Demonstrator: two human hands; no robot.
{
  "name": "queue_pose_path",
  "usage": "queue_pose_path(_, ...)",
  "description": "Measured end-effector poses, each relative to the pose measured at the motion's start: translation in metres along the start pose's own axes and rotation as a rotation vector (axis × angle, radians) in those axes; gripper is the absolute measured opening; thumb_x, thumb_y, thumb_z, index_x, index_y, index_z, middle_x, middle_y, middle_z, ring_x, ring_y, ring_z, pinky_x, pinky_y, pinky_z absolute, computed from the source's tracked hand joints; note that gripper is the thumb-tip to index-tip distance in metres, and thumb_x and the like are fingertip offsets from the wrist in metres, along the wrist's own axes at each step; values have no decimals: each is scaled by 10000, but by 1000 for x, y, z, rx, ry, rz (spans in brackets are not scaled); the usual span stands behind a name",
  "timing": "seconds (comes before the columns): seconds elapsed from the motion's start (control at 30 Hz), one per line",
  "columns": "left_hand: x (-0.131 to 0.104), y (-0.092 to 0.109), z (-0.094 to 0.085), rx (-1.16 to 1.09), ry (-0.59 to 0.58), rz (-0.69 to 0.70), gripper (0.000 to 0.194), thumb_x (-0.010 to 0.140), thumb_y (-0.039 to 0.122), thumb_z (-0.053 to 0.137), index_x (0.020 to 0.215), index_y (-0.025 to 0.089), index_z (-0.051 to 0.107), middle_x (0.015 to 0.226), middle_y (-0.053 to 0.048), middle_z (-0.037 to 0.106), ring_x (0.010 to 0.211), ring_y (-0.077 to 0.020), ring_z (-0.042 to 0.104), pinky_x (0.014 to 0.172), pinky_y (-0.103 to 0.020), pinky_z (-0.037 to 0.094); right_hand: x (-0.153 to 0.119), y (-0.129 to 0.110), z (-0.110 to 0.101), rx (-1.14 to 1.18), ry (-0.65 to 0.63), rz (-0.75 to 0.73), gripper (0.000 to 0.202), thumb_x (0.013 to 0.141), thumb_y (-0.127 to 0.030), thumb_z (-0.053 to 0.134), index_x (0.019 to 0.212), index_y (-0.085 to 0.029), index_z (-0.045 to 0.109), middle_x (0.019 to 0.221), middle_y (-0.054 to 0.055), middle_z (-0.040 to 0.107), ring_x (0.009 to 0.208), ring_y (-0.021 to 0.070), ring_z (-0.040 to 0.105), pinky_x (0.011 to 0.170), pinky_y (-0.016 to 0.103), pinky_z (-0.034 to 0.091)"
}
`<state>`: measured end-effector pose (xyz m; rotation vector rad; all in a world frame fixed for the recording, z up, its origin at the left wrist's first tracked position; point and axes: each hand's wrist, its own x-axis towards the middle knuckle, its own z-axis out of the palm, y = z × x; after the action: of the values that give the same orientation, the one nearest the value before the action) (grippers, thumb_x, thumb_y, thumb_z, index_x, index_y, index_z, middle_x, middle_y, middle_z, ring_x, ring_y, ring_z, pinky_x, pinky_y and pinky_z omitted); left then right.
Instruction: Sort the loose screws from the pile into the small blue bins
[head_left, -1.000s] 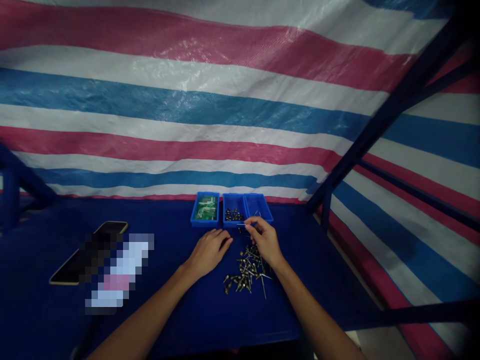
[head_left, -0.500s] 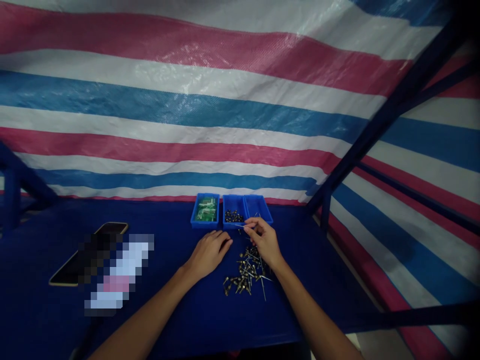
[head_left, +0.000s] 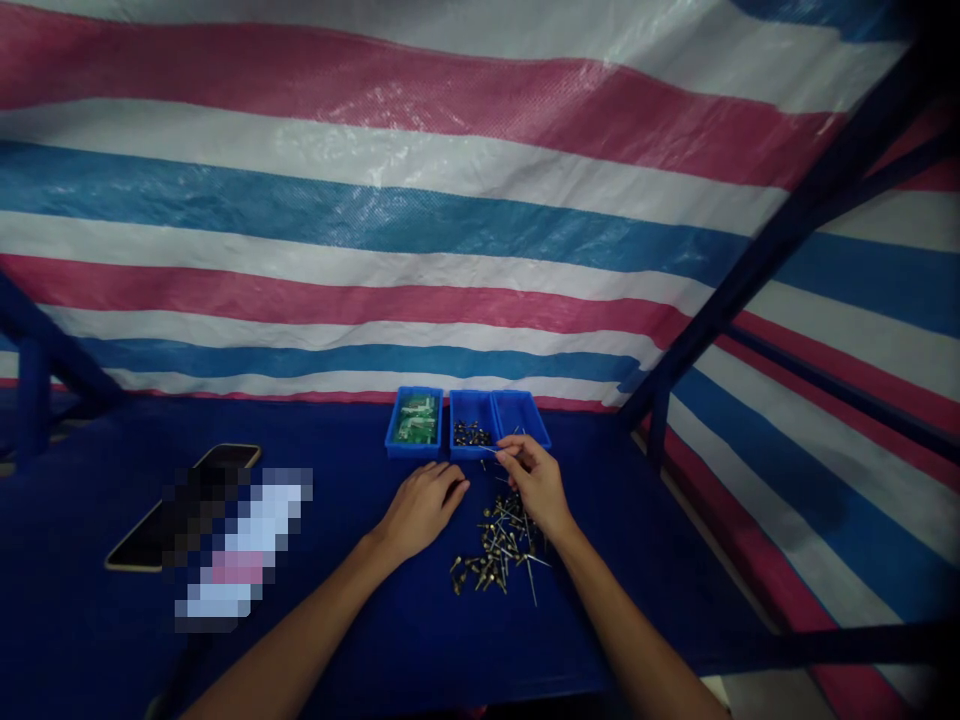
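My right hand (head_left: 538, 484) is closed in a pinch on a thin metal pin (head_left: 487, 449), just in front of the blue bins. The pin points left, towards the front of the middle blue bin (head_left: 471, 405), which has small brass-and-black parts (head_left: 472, 435) in it. Palm down on the table, my left hand (head_left: 426, 505) lies with its fingers loosely stretched and holds nothing visible. Between my forearms is a loose pile of small metal parts with thin shafts (head_left: 499, 545). Part of that pile is hidden by my right hand.
At the back left, a blue bin (head_left: 391, 440) holds green circuit boards (head_left: 417, 418). The right blue bin (head_left: 521, 410) has a few thin pieces near its front. A phone (head_left: 229, 458) and a blurred-out bright object (head_left: 255, 530) lie left on the blue table (head_left: 337, 440). Striped sheeting (head_left: 375, 220) hangs behind.
The whole view has shifted slightly, so everything appears a little further right. Both hands keep nearly the same pose, and the pin stays in my right hand.
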<state>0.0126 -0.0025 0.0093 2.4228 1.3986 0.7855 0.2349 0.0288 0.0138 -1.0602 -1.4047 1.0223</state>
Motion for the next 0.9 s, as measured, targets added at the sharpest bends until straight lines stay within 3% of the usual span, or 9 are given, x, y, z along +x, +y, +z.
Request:
queue_pose_path(0.27, -1, -2, 1, -16, 9, 5, 275, 1105, 345, 439, 950, 232, 636, 904, -21, 686, 894, -222, 653, 936, -393, 487, 0, 1, 1, -17, 11, -7, 303, 918, -497, 726, 1060, -230, 714, 799, -5, 634, 538, 126, 517, 489, 252, 432)
queue_pose_path(0.47, 0, -1, -1, -19, -3, 0, 264, 1104, 343, 446, 961, 237, 641, 908, -18, 687, 903, -224, 655, 914, -384, 491, 0, -2, -1, -90, 6, -73, 304, 969, -472, 660, 1142, -244, 761, 975, 41, 672, 567, 121, 538, 531, 269, 465)
queue_pose_path(0.67, 0, 0, -1, -15, 5, 1, 258, 1102, 334, 445, 962, 239, 640, 910, -17, 692, 907, -227, 658, 922, -392, 489, 0, 0, 1, -30, 13, -19, 332, 883, -465, 760, 1121, -240, 705, 977, 29, 691, 589, 130, 535, 534, 262, 479)
queue_pose_path(0.8, 0, -1, -1, -16, 5, 6, 264, 1103, 336, 442, 958, 238, 640, 909, -20, 691, 906, -224, 659, 941, -394, 488, 0, -1, 1, -69, 9, -10, 253, 884, -456, 762, 946, -221, 693, 717, -22, 606, 559, 137, 516, 534, 256, 436)
queue_pose_path(0.9, 0, 0, 0, -12, 4, 3, 257, 1102, 337, 446, 966, 240, 641, 918, -17, 694, 915, -226, 662, 929, -391, 492, 0, -1, 0, -70, -1, -9, 246, 910, -456, 735, 924, -216, 684, 664, -39, 546, 542, 131, 485, 521, 252, 390)
